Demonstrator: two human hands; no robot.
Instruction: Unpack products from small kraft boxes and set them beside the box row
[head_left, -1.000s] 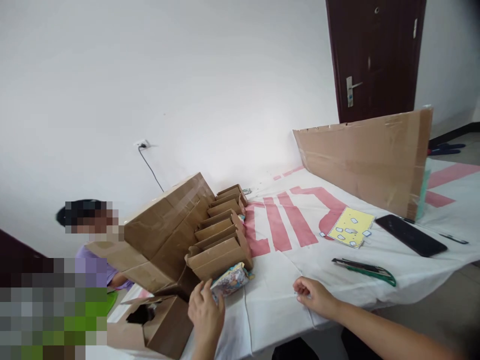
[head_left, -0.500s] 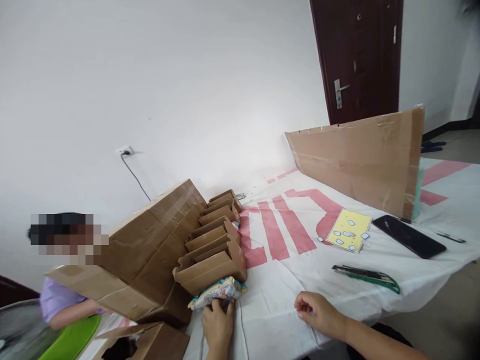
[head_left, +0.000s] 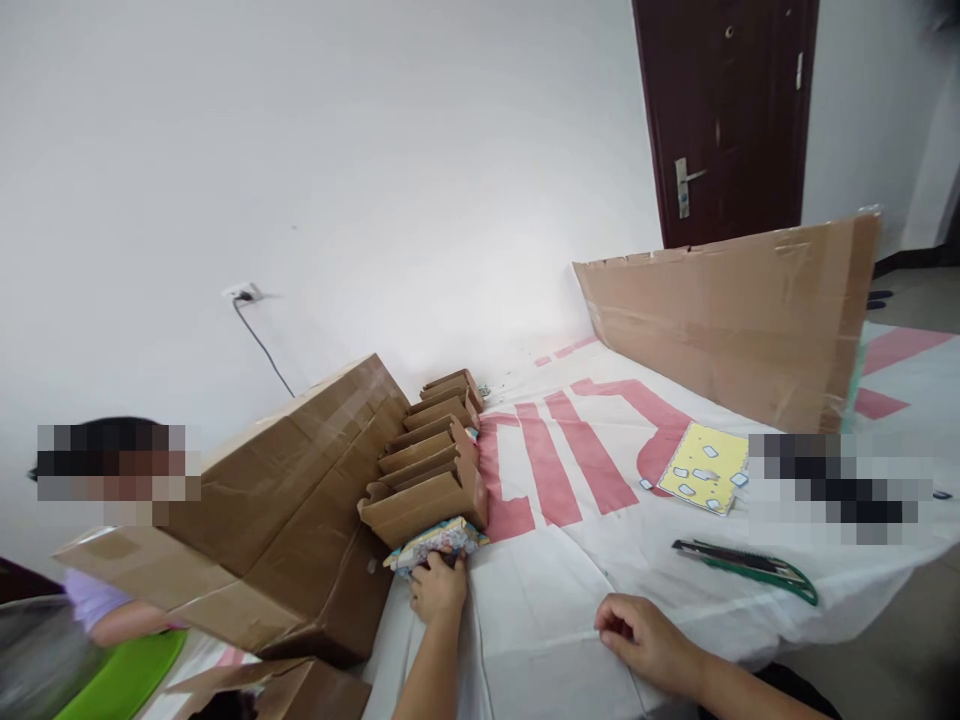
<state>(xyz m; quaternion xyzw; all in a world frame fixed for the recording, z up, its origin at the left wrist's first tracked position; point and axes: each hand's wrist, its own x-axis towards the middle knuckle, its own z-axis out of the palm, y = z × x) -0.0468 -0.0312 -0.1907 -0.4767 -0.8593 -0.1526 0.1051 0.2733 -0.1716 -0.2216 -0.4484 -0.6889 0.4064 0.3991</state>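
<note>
My left hand (head_left: 437,588) reaches forward with bent fingers gripping the near side of a colourful soft plastic packet (head_left: 442,542). The packet lies against the front of a small open cardboard box (head_left: 424,510), the nearest in a row of several such boxes. My fingertips on the packet are partly hidden. Resting on the white cloth to the right, my right hand (head_left: 649,640) is loosely curled, with nothing visible in it. A green utility knife (head_left: 746,568) lies beyond it, and past that a yellow patterned card (head_left: 705,468).
A large cardboard box (head_left: 300,500) stands left of the row, with another person's arm (head_left: 127,622) behind it. A tall cardboard panel (head_left: 727,320) stands at the back right. A pixelated dark phone (head_left: 832,480) lies near the card. An opened carton (head_left: 292,690) sits front left.
My left hand and the packet have moved forward, away from me, and the nearest small boxes have shifted forward with them. My right hand stays curled on the cloth. The view has shifted slightly.
</note>
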